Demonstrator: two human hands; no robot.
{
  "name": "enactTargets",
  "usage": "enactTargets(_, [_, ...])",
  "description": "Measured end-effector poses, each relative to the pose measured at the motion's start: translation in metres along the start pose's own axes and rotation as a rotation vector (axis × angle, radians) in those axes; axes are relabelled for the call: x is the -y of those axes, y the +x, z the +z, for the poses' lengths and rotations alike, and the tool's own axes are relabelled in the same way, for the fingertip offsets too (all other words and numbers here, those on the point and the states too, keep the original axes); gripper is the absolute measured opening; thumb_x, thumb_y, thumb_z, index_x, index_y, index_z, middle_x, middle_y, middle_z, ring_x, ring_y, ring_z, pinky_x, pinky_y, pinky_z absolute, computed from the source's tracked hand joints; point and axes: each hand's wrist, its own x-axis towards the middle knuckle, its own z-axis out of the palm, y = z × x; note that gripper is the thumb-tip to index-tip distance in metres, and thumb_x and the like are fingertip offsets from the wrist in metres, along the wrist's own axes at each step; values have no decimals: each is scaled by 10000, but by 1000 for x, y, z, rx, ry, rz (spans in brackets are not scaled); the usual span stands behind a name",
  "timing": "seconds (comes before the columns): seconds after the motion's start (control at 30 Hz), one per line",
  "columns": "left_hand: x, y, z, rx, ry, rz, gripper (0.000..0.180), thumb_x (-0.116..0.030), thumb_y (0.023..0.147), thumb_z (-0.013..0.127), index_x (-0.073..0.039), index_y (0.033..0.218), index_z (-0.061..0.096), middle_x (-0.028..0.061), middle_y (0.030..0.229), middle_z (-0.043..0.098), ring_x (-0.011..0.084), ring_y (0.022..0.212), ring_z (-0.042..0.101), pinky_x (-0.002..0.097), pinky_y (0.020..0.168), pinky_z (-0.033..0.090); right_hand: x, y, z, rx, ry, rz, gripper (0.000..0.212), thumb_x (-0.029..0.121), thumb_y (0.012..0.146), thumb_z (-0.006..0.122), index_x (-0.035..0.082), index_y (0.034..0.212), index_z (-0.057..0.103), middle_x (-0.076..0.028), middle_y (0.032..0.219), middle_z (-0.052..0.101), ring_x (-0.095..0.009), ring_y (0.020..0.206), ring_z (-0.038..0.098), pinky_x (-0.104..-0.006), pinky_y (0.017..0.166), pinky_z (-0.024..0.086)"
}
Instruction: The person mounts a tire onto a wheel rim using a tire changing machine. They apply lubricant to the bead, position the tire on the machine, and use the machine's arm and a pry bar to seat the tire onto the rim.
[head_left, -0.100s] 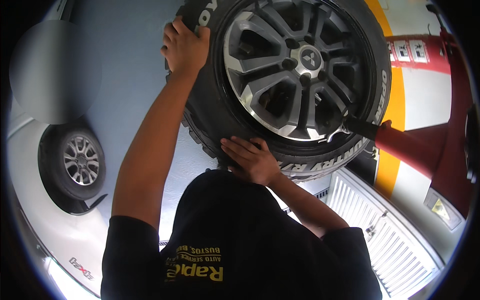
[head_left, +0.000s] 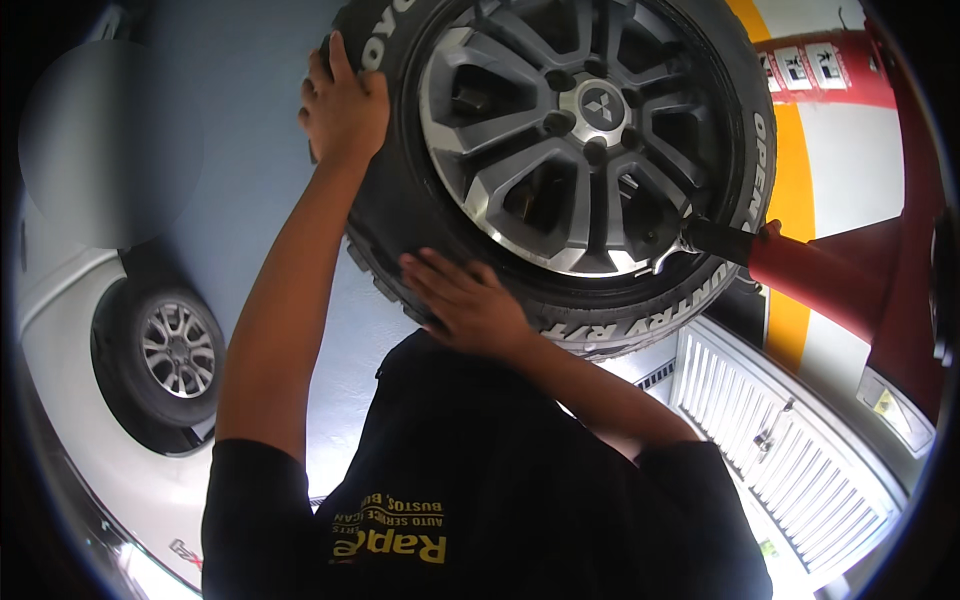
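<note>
A large black tire with raised white lettering (head_left: 400,215) is fitted on a grey and silver alloy wheel (head_left: 540,130). My left hand (head_left: 345,110) holds the tire's left edge, thumb on the sidewall and fingers over the tread. Lower down, my right hand (head_left: 470,305) lies against the sidewall with its fingers stretched out, slightly blurred. At the rim's lower right, a hooked metal head (head_left: 668,252) on a black shaft (head_left: 722,243) meets the wheel's edge. That shaft comes out of a red machine arm (head_left: 820,285).
A red upright column (head_left: 915,200) stands at the right, with a red crosspiece (head_left: 840,72) bearing pictogram labels. Over at the left is a white vehicle with its wheel (head_left: 180,345). A white slatted panel (head_left: 790,460) lies at the lower right. My black shirt (head_left: 540,490) fills the lower middle.
The tire and wheel sit slightly farther left and higher in view. My right hand has slid a little left along the sidewall. My left hand's fingers look straighter.
</note>
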Motion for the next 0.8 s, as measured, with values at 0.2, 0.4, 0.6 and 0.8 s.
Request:
enactTargets(0.2, [-5, 29, 2, 58, -40, 132, 899, -746, 953, 460, -161, 1612, 282, 253, 1594, 354, 455, 1415, 422, 623, 1085, 407, 2, 75, 23, -105, 65, -39, 672, 269, 885, 699, 70, 1494, 499, -57, 1658, 349, -205, 1543, 300, -465, 1228, 317])
enactTargets(0.4, [1, 44, 21, 49, 29, 109, 853, -697, 960, 508, -155, 1591, 319, 216, 1566, 395, 454, 1361, 478, 603, 1051, 446, 7, 109, 29, -121, 62, 43, 704, 270, 854, 720, 82, 1495, 499, -32, 1659, 356, -189, 1539, 315, -461, 1235, 310])
enactTargets(0.6, [-21, 98, 6, 189, -236, 194, 941, -686, 894, 623, -140, 1585, 292, 274, 1517, 405, 496, 1338, 476, 624, 1028, 450, 25, 123, -2, -158, -132, 114, 761, 305, 855, 712, 94, 1537, 447, -37, 1672, 335, -196, 1549, 297, -486, 1240, 279])
enactTargets(0.8, [-46, 170, 43, 259, -306, 478, 1087, -793, 819, 633, -92, 1581, 303, 343, 1408, 507, 502, 1257, 563, 560, 1035, 477, -1, 207, -11, -246, -234, 211, 798, 314, 888, 662, 75, 1585, 356, -75, 1685, 296, -234, 1581, 209, -506, 1275, 172])
